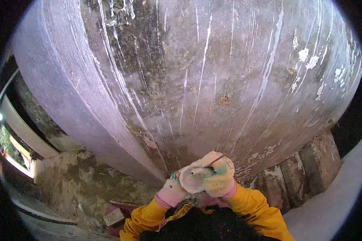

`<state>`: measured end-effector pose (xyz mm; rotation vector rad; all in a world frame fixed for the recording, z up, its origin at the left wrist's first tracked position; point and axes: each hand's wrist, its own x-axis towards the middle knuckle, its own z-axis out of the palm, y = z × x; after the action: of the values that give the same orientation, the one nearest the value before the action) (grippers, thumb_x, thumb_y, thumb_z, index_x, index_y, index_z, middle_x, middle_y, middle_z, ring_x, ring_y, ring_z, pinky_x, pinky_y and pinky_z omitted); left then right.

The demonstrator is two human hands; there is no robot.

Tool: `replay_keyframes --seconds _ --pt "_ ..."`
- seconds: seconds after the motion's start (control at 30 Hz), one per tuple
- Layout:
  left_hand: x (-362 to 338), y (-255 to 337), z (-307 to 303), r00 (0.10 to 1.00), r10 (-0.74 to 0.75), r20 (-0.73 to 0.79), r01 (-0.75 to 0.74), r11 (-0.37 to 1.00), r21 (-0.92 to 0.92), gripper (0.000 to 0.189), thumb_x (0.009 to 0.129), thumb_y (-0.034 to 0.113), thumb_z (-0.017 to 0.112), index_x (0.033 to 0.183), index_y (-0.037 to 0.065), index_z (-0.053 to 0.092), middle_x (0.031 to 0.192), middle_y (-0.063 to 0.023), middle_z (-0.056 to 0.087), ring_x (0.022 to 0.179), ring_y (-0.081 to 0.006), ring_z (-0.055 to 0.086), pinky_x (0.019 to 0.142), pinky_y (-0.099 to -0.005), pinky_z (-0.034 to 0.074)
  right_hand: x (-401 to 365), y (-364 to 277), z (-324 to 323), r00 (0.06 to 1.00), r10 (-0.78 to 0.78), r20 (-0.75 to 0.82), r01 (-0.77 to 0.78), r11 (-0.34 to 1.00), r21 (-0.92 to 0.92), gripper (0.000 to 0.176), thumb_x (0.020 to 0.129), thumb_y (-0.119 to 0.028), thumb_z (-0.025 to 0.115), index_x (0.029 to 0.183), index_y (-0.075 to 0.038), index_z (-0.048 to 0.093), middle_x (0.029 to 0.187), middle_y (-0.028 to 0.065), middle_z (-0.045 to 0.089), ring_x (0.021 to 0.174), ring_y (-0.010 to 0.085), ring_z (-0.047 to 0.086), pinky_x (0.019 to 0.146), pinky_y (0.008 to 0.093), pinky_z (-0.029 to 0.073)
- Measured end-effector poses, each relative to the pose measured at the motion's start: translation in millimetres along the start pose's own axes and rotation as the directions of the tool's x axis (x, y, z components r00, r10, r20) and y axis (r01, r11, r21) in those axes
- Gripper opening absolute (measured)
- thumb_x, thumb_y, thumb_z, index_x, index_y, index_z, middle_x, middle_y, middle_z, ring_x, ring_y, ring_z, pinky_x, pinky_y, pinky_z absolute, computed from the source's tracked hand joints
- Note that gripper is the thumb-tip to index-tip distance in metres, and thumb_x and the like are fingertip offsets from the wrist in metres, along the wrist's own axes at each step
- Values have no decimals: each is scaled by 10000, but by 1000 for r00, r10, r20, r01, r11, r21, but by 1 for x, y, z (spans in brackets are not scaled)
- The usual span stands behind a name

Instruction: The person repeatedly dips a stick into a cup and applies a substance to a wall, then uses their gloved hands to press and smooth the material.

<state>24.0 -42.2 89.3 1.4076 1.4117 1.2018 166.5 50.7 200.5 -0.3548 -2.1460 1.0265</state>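
Left grip around pale bowl, right grip on thin stick.

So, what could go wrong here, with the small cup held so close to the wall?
The left hand holds the white cup in a bulky glove, so it may slip and spill. The right hand pinches only a thin stick, which could drop. The wall shows white drips; more may run.

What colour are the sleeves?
Yellow sleeves; the left hand holds a white cup. Head view shows it best.
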Motion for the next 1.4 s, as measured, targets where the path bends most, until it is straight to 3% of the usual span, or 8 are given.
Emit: replay_keyframes --seconds 0.07,0.3,0.37,0.6,0.67,0.73,0.83,1.4 --pt "-2 4 -6 997 45 66 -73 846 528 419 802 178 506 1187 37 423 1183 -121 461 1077 -256 456 920 -324 368 -3 0 5 997 19 -69 -13 996 89 203 660 -190 649 845 -109 623 917 41 607 826 204 572 717 304 451" --pt "5 39 5 982 182 53 -184 839 513 463 804 201 504 1221 40 385 1207 -124 442 1125 -254 417 957 -329 330 -1 10 20 909 118 -400 -5 962 273 67 757 -14 565 781 -13 502 781 96 584 678 143 556 594 249 448" --pt "7 45 9 994 82 -68 -100 934 -343 450 828 212 475 1227 29 376 1217 -136 431 1142 -257 399 969 -325 320 -2 6 22 878 205 -432 -5 907 421 88 720 -29 606 774 -18 537 764 91 590 677 158 568 605 267 455" --pt "37 -15 18 964 -10 265 245 420 -874 371 853 162 448 1197 34 397 1187 -132 451 1098 -252 441 975 -371 331 -9 9 24 773 -177 -609 323 936 138 79 816 -71 493 813 4 466 701 101 538 600 157 503 557 273 416" --pt "33 -7 16 972 66 224 143 593 -793 383 826 144 498 1178 24 408 1175 -129 461 1085 -236 454 954 -341 355 -11 4 23 783 -55 -620 274 925 264 88 808 -74 509 823 0 463 704 115 550 572 172 490 560 290 415" --pt "10 52 -5 966 210 154 -213 977 2 333 808 77 497 1132 22 450 1135 -101 494 1035 -182 477 921 -264 357 -5 -4 16 765 -110 -635 292 937 189 103 790 -100 549 782 -11 496 681 102 565 554 186 510 564 299 420" --pt "9 97 -18 955 200 220 -255 932 258 351 780 104 558 1106 21 456 1072 -78 522 991 -172 501 884 -274 386 -8 -11 1 906 -338 -255 360 932 41 101 761 -131 588 716 -41 584 650 42 600 609 186 567 585 300 430" --pt "0 81 -8 990 111 89 -133 948 290 393 783 210 556 1140 75 463 1130 -87 490 1048 -230 463 926 -323 352 -11 -13 6 977 -53 -205 165 795 583 181 736 -190 632 764 -23 569 793 75 588 689 189 564 645 315 475"
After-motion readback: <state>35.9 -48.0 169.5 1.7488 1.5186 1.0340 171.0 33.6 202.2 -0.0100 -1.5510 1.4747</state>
